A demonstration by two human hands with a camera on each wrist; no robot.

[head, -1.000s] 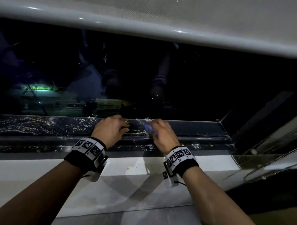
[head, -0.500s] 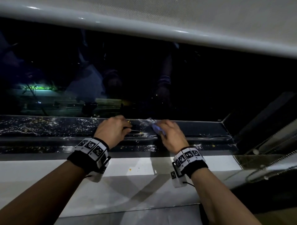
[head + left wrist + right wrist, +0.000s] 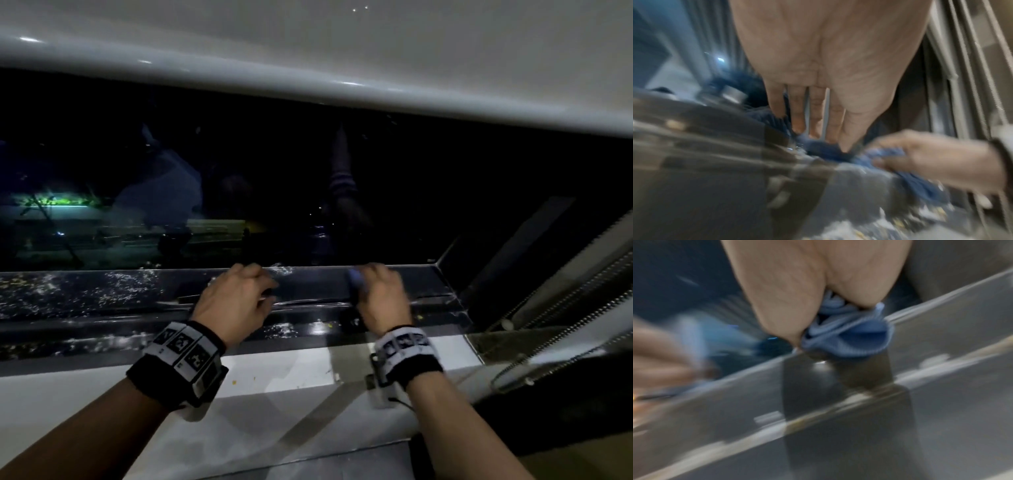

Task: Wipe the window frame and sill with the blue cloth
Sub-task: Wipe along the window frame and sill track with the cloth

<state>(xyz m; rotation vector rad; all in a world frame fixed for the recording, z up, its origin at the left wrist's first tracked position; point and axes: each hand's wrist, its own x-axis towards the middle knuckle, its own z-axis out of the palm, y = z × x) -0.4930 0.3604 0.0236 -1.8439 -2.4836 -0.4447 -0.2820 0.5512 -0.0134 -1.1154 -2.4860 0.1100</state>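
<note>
Right hand [image 3: 380, 301] grips bunched blue cloth [image 3: 846, 335] on frame track [image 3: 308, 301]; left hand [image 3: 236, 301] curled, grip unclear; debris left of it unwiped.

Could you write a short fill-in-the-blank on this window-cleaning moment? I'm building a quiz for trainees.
1. The blue cloth is bunched in the person's ____ hand.
2. The left hand rests on the dark window ____.
3. White specks of debris lie thickest on the frame to the ____ of both hands.
4. The glass behind the hands looks ____, as at night.

Missing words: right; frame; left; dark
</note>
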